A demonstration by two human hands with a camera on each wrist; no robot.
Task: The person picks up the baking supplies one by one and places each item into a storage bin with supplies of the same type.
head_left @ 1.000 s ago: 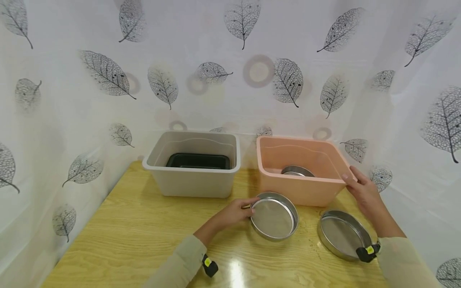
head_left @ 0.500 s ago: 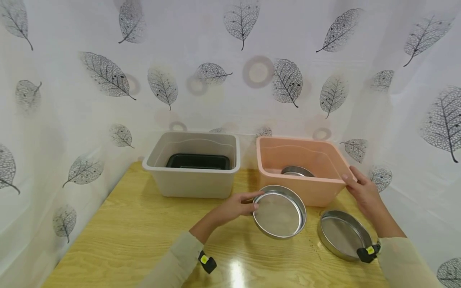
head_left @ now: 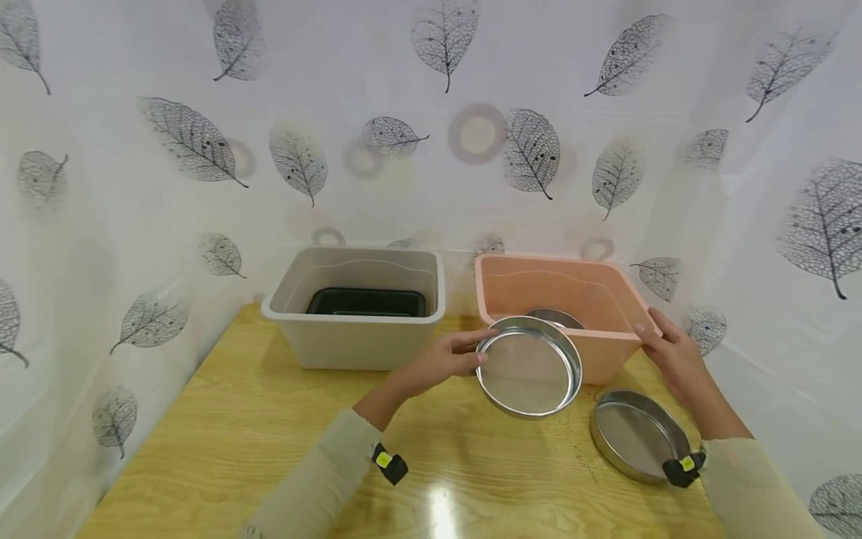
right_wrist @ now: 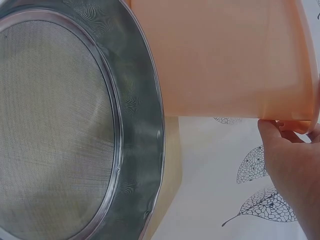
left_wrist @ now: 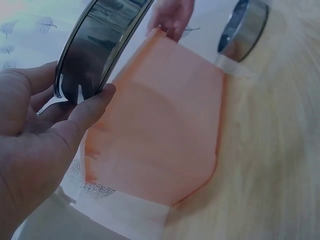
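My left hand (head_left: 434, 365) pinches the left edge of a round metal sieve (head_left: 528, 374), which is raised and tilted in front of the pink bin (head_left: 595, 355). In the left wrist view the thumb and fingers (left_wrist: 95, 107) close on the wall of that sieve (left_wrist: 107, 40). My right hand (head_left: 676, 363) grips the bin's right rim at its front corner; the right wrist view shows the thumb under the rim. A second sieve (head_left: 636, 434) lies on the table below my right wrist. Another sieve (head_left: 555, 317) sits inside the pink bin, partly hidden by the front wall and the held sieve.
A grey bin (head_left: 357, 340) stands left of the pink one, with a dark rectangular tray (head_left: 367, 302) inside. Both bins rest on the wooden table (head_left: 269, 442). A white curtain with leaf prints (head_left: 417, 202) hangs behind and at the sides.
My left hand has lifted the sieve off the table, upward and slightly right toward the pink bin's front. The right hand stays on the bin's rim.
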